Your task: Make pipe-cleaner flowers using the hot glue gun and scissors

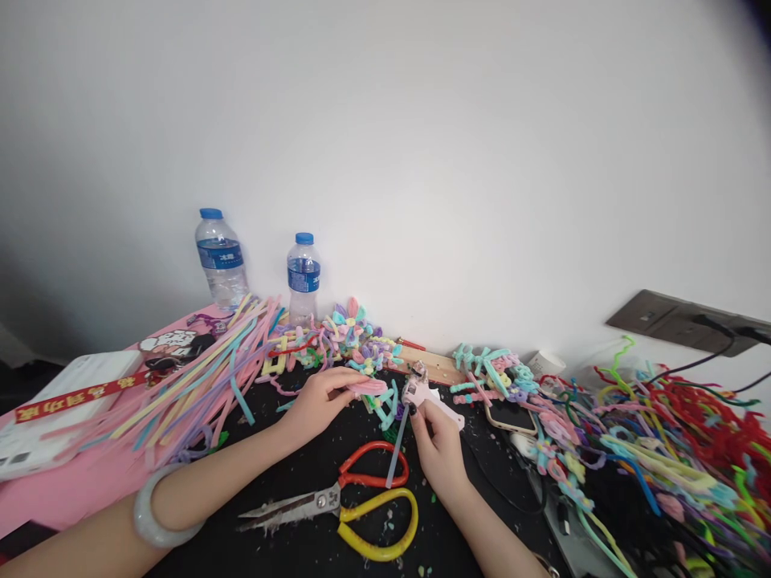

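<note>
My left hand (324, 401) pinches a folded pink pipe cleaner piece (367, 387) between thumb and fingers. Close to its right, my right hand (438, 441) is closed around a pale pink glue gun (415, 391). A translucent glue stick (397, 449) juts from the back of the gun toward me. Below both hands, large scissors (328, 499) with one red and one yellow handle lie on the black mat (289, 449), blades partly parted and pointing left. Bent teal pipe cleaners (382, 413) lie just behind the hands.
Two water bottles (303, 277) stand by the wall. Loose pastel pipe cleaners (241, 353) spread over a pink surface at left, near a white box (72, 401). A phone (511, 417), a paper cup (546, 364) and tangled pipe cleaners (656, 457) crowd the right. Cords run from the wall socket (675, 317).
</note>
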`<state>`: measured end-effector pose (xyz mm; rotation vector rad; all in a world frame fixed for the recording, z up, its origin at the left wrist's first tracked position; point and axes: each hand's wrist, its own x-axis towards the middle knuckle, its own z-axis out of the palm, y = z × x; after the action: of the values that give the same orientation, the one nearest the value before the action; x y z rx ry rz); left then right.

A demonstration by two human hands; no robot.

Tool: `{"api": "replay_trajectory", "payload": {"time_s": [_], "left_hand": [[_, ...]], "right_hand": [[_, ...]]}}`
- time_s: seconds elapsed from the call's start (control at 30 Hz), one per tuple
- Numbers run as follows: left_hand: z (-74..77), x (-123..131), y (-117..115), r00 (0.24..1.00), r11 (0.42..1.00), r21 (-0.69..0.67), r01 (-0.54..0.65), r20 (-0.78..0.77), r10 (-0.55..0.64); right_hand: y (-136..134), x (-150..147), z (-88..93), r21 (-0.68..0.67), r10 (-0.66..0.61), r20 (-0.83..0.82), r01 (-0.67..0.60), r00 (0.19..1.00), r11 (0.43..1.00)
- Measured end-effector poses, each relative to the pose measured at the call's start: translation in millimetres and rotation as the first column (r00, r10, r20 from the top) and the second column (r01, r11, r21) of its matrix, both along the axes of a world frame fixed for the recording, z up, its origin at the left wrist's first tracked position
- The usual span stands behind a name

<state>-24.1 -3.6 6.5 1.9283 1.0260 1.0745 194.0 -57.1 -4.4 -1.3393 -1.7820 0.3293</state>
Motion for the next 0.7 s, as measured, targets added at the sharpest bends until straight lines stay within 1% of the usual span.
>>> {"api": "replay_trajectory", "payload": {"time_s": [0.1,0.2,0.27,0.33,0.43,0.53,0.63,0.7], "left_hand": [[2.7,1.8,-1.9,1.0,1.0,0.004,0.031,-0.002,-0.031],[3.6,3.8,-4.5,0.996,0.996,-0.02,0.082,0.031,-0.082],[3.7,5.1,-6.3,0.99,0.991,-0.044,0.123,0.072,-0.12],[3.8,6.2,-7.8,0.984,0.986,-0.065,0.154,0.099,-0.147],[3.4,6.8,-8.5,0.982,0.982,-0.084,0.168,0.105,-0.159],[2.0,5.3,-6.2,0.987,0.987,-0.091,0.133,0.099,-0.124],[0.7,2.7,-1.8,0.995,0.997,-0.066,0.028,0.093,-0.022],[0.5,1.3,1.3,0.993,0.996,-0.082,-0.027,0.11,0.036]], "right_hand": [[-0.5,-0.4,-1.4,-0.015,-0.021,-0.067,0.02,0.998,1.0],[-0.1,-0.9,-2.9,-0.044,-0.009,-0.148,0.002,0.989,0.999],[0.1,-1.0,-2.7,-0.053,0.004,-0.132,-0.012,0.991,0.999],[0.1,-0.8,-1.5,-0.057,0.018,-0.076,-0.023,0.997,0.998],[0.1,-0.5,0.4,-0.061,0.026,-0.035,-0.028,0.999,0.998],[0.3,-0.5,0.9,-0.065,0.014,-0.033,-0.017,0.999,0.998],[0.2,-0.6,0.5,-0.067,0.011,-0.03,-0.013,0.999,0.998],[-0.3,-0.7,0.6,-0.069,0.013,-0.028,-0.015,1.0,0.997]]}}
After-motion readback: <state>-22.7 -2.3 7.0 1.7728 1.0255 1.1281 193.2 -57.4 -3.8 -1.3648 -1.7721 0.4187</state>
